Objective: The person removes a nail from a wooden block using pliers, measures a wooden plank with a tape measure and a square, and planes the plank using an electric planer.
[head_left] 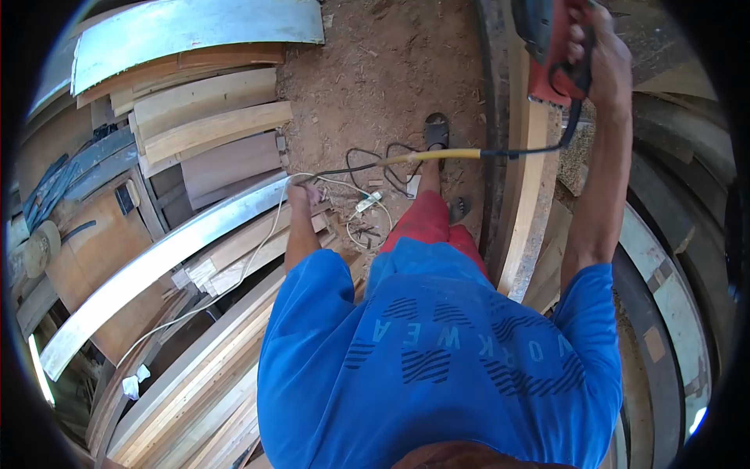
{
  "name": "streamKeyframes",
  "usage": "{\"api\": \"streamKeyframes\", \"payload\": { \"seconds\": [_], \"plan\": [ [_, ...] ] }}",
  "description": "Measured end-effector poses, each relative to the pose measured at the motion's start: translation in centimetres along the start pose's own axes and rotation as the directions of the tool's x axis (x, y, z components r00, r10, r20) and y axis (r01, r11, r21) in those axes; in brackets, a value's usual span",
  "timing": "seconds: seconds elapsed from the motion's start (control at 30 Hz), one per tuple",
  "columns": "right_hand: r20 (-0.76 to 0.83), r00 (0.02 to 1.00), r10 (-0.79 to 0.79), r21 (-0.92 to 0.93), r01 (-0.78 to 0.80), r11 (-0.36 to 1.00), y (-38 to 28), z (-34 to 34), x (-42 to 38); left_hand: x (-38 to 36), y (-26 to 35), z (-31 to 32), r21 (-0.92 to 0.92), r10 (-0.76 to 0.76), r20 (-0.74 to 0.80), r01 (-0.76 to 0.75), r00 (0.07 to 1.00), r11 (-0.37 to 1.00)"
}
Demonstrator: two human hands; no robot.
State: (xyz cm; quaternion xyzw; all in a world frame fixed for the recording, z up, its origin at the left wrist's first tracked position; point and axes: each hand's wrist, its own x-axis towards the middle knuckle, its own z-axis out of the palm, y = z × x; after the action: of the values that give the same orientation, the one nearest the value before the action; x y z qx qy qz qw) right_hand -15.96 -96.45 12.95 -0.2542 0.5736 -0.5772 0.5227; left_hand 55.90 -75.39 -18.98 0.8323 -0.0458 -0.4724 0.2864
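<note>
At the top right my right hand (587, 55) is wrapped round a red and dark power tool (549, 47), which rests over a long pale wooden beam (531, 187). A cable (453, 154), yellow along its middle and black toward the tool, runs leftward across the floor space. On the left, my left hand (306, 191) is closed near the end of a long pale board (172, 262), by the black part of the cable; what its fingers hold is too small to make out. A white power strip (368, 202) lies on the floor to its right.
Stacked planks (203, 117) fill the left side, with more long lumber (211, 367) at the lower left. A white cord (262, 258) crosses the boards. Loose cable loops and wood scraps lie on the dirt floor (375, 78). Curved-looking boards (664, 289) stand at the right.
</note>
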Motion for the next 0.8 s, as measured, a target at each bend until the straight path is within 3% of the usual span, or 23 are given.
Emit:
{"api": "streamKeyframes", "payload": {
  "seconds": [0.03, 0.07, 0.1, 0.13, 0.2, 0.23, 0.27, 0.3, 0.33, 0.4, 0.47, 0.53, 0.57, 0.63, 0.67, 0.7, 0.73, 0.77, 0.8],
  "plan": [
    [0.046, 0.999, -0.026, 0.033, 0.025, 0.999, 0.5, -1.1, -0.5, -1.6, 3.3, 1.4, 0.177, 0.436, -0.164, -0.408, 0.885, 0.896],
    [0.018, 0.999, -0.046, -0.039, 0.047, 0.998, 0.1, -0.5, -1.8, -5.5, 8.3, 4.0, -0.071, 0.396, -0.194, -0.416, 0.897, 0.907],
    [-0.007, 0.997, -0.072, -0.11, 0.071, 0.991, -0.4, 0.1, -3.0, -3.2, 12.1, 3.0, -0.316, 0.483, -0.083, -0.483, 0.871, 0.817],
    [-0.024, 0.997, -0.079, -0.179, 0.073, 0.981, -0.4, 0.4, -3.7, -4.7, 16.9, 4.5, -0.323, 0.599, -0.168, -0.617, 0.783, 0.717],
    [-0.055, 0.993, -0.105, -0.314, 0.082, 0.946, -0.2, 0.5, -4.7, -9.6, 28.5, 6.8, -0.114, 0.855, -0.314, -0.911, 0.412, 0.398],
    [-0.049, 0.995, -0.084, -0.278, 0.067, 0.958, -0.4, 0.7, -5.3, -12.4, 34.2, 6.7, 0.02, 0.928, -0.325, -0.979, 0.183, 0.201],
    [-0.042, 0.997, -0.063, -0.241, 0.051, 0.969, -0.6, 0.8, -6.0, -13.1, 39.4, 4.8, 0.446, 0.956, -0.222, -0.892, -0.189, -0.073],
    [-0.034, 0.998, -0.046, -0.205, 0.038, 0.978, -0.9, 0.8, -6.5, -16.6, 44.7, 4.2, 0.383, 0.911, -0.163, -0.875, -0.379, -0.296],
    [-0.003, 0.999, -0.045, -0.175, 0.044, 0.984, -0.7, 0.4, -6.8, -23.6, 48.5, 4.2, 0.472, 0.77, -0.028, -0.688, -0.637, -0.552],
    [0.01, 0.998, -0.062, -0.171, 0.063, 0.983, -1.0, 1.3, -8.5, -26.5, 57.5, 1.0, 0.627, 0.492, -0.093, -0.435, -0.865, -0.646],
    [0.015, 0.998, -0.069, -0.174, 0.07, 0.982, -1.3, 1.6, -10.0, -31.3, 58.4, -0.2, 0.642, 0.446, -0.017, -0.352, -0.895, -0.681],
    [0.002, 0.999, -0.043, -0.191, 0.043, 0.981, -1.3, 1.5, -11.6, -37.5, 54.3, 1.4, 0.592, 0.589, 0.029, -0.461, -0.808, -0.661],
    [-0.022, 0.999, -0.05, -0.232, 0.043, 0.972, -1.4, 1.4, -12.4, -37.0, 52.5, 0.7, 0.672, 0.735, 0.093, -0.502, -0.672, -0.544],
    [0.001, 0.999, -0.049, -0.271, 0.047, 0.961, -1.0, 0.3, -14.4, -34.3, 46.1, 3.0, 0.738, 0.763, 0.15, -0.442, -0.629, -0.51],
    [-0.004, 0.998, -0.065, -0.28, 0.062, 0.958, -0.7, -0.2, -15.6, -32.8, 42.1, 4.4, 0.608, 0.895, 0.139, -0.677, -0.425, -0.415],
    [-0.004, 0.997, -0.075, -0.287, 0.071, 0.955, -0.3, -0.7, -17.0, -28.8, 38.2, 4.5, 0.788, 0.938, 0.232, -0.515, -0.258, -0.336],
    [-0.018, 0.999, -0.039, -0.287, 0.033, 0.958, 0.1, -1.5, -18.4, -26.4, 32.9, 5.3, 0.891, 0.925, 0.291, -0.283, -0.243, -0.355],
    [-0.027, 1.0, 0.009, -0.283, -0.016, 0.959, 0.9, -2.2, -20.0, -26.7, 27.9, 6.5, 0.883, 0.957, 0.288, -0.395, 0.03, -0.254],
    [-0.032, 0.999, 0.004, -0.29, -0.013, 0.957, 1.9, -2.9, -21.7, -25.3, 23.0, 6.9, 0.845, 0.905, 0.378, -0.473, 0.197, -0.25]
  ]
}}
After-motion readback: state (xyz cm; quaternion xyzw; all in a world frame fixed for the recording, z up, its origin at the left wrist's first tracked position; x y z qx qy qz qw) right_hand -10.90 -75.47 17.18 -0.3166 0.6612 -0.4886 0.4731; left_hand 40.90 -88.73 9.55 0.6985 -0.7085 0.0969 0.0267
